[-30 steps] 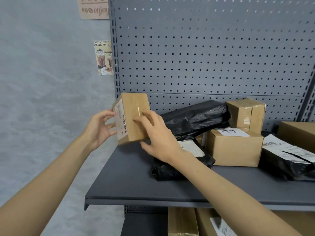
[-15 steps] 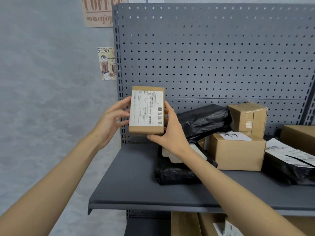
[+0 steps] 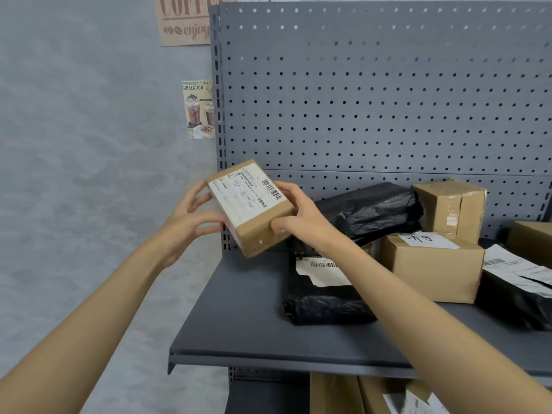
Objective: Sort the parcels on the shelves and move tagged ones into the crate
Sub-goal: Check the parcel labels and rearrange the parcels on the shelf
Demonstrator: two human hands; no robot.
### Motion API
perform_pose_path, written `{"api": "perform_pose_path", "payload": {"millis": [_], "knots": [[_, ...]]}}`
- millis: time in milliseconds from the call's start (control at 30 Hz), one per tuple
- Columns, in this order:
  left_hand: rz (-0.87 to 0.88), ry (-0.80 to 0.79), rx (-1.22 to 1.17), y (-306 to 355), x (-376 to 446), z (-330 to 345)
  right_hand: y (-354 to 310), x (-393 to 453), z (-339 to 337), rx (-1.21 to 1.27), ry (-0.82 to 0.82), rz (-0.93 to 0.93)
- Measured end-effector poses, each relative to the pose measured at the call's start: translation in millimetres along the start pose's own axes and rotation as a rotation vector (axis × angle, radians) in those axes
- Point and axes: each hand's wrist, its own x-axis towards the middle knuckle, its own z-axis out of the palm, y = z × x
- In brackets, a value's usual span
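A small brown cardboard parcel (image 3: 254,209) with a white shipping label and barcode on its upper face is held tilted above the left end of the grey shelf (image 3: 239,324). My right hand (image 3: 301,219) grips its right side, thumb under the near end. My left hand (image 3: 188,216) touches its left side with spread fingers and the thumb against the lower edge. No crate is in view.
On the shelf lie a black bag with a label (image 3: 322,294), a second black bag (image 3: 367,210) behind it, a labelled box (image 3: 433,267), a taped box (image 3: 451,204) and another black bag (image 3: 516,291) at right. More boxes (image 3: 334,395) sit below. A pegboard (image 3: 373,100) backs the shelf.
The parcel was turned from side-on to label facing me, then tipped flat and rotated so the label faces up. Both hands shifted lower with it.
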Motion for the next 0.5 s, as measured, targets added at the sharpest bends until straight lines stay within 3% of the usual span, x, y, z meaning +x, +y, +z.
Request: {"api": "perform_pose_path", "payload": {"millis": [100,400,500], "knots": [[-0.092,0.029,0.171,-7,-6,-15,4,8,3,-0.002,-0.004,0.031],[-0.226,0.200,0.334,-49,-14,-31,29,27,36,-0.284,0.142,0.167],[-0.198,0.202,0.400,-58,-12,-24,33,31,42,-0.336,0.046,0.252]]}}
